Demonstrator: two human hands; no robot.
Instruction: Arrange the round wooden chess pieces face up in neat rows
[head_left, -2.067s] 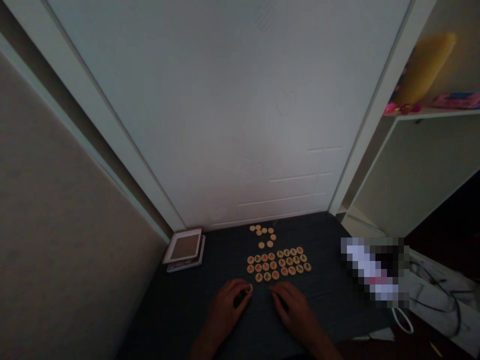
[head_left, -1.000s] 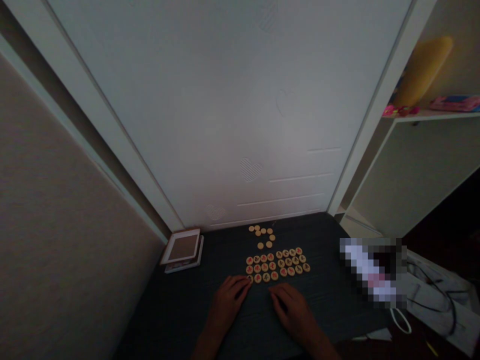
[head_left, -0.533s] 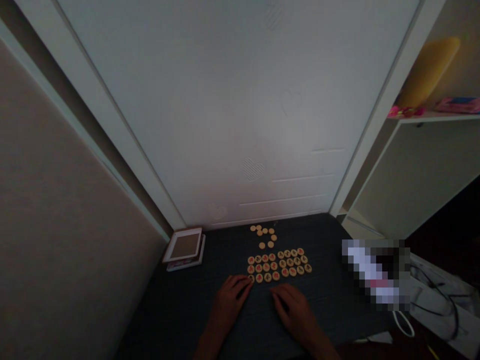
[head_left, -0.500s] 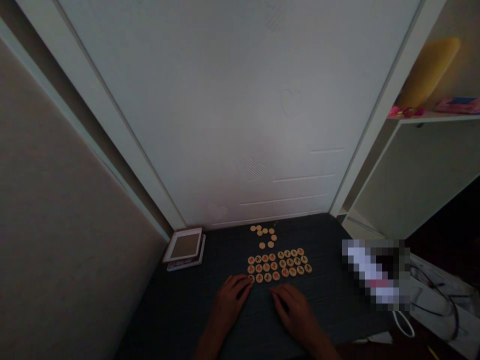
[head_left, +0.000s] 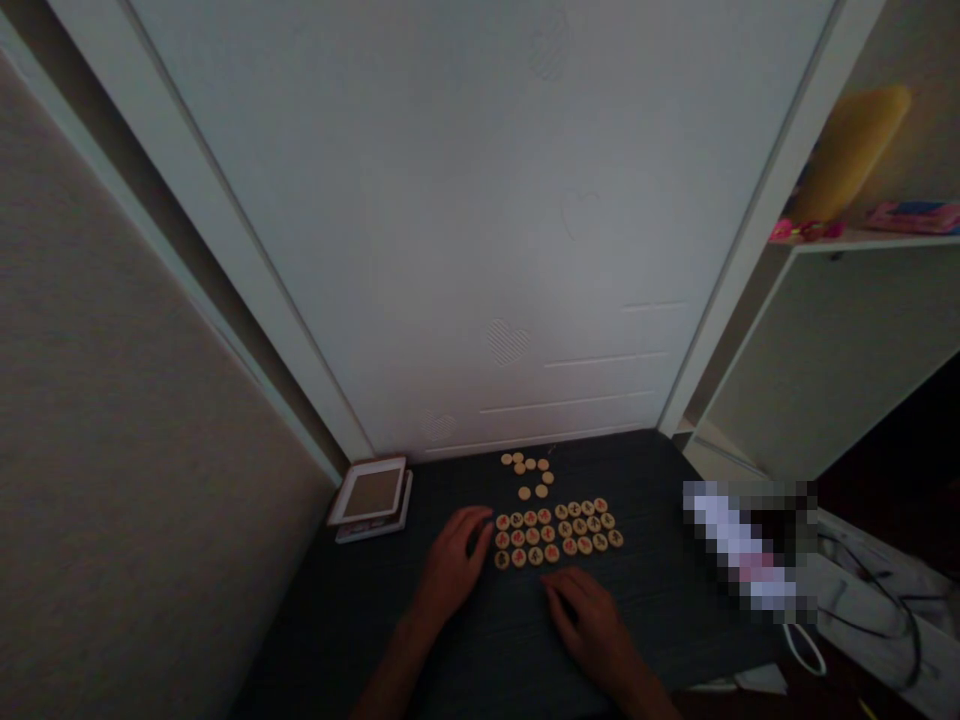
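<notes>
Round xiangqi pieces with red and black characters [head_left: 532, 539] lie face up in three rows, split into a left and a right group, on the dark table. My left hand [head_left: 454, 555] rests at the left ends of these rows, thumb and fingers apart and curved. Its fingertips are beside the upper left piece, and nothing shows between them. Just below the bottom row, my right hand [head_left: 589, 620] lies on the table with its fingers loosely bent and no piece in it. Farther back, several blank-side-up pieces [head_left: 541, 491] are scattered in a loose curve.
At the table's left back corner stands an open shallow box [head_left: 373, 492]. A white panel with embossed hearts [head_left: 480, 250] rises behind the dark table [head_left: 660, 480]. To the right are a blurred-out object [head_left: 742, 550], a white cord loop [head_left: 806, 648], cables, and a shelf [head_left: 870, 240].
My left hand has moved up and slightly left, off the lower left piece to beside the top row. That piece now shows fully. My right hand has stayed in place.
</notes>
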